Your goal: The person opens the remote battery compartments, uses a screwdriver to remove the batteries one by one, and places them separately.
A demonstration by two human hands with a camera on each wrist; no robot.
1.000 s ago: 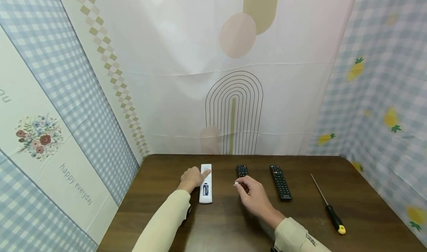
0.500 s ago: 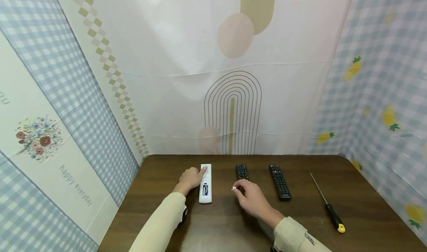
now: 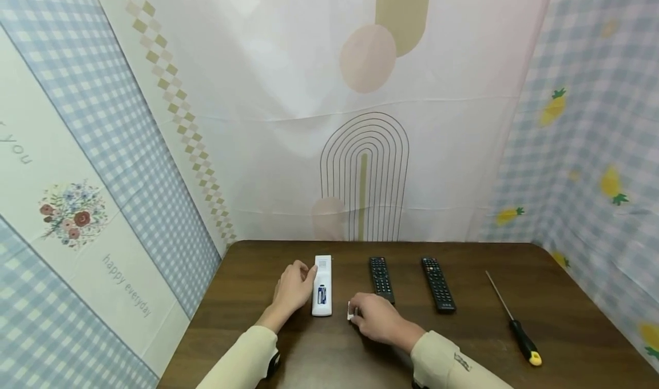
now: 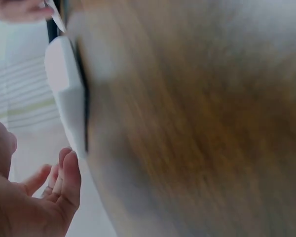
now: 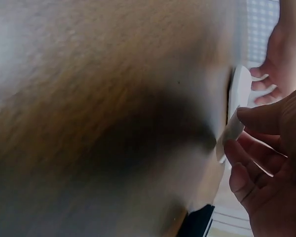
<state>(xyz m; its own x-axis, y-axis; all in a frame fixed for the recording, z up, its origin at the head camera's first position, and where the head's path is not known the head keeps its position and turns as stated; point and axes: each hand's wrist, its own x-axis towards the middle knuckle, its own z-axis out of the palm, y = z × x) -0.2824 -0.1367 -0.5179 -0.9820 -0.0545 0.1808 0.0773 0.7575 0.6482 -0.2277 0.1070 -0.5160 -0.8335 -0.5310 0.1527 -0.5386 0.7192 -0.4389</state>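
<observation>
A white remote control (image 3: 323, 276) lies back up on the wooden table, its battery compartment uncovered and dark blue batteries (image 3: 321, 295) showing inside. Along its left side rests my left hand (image 3: 294, 286), thumb near the remote's upper edge. The left wrist view shows that hand's fingers (image 4: 71, 180) loosely bent, with nothing between them and the thumb. To the right of the remote, my right hand (image 3: 377, 318) pinches a small white battery cover (image 3: 350, 311) between thumb and fingers. Seen from the right wrist, the cover (image 5: 232, 129) is tilted close to the tabletop.
Two black remotes lie further right, one (image 3: 381, 277) just beyond my right hand and another (image 3: 439, 285) beside it. A screwdriver (image 3: 525, 343) with a black and yellow handle lies at the table's right. Patterned cloth (image 3: 268, 166) hangs behind the table (image 3: 247, 297).
My right hand has come down and nearer with the battery cover, uncovering more of the nearer black remote. The left hand's thumb has drawn back from the white remote's face to its edge.
</observation>
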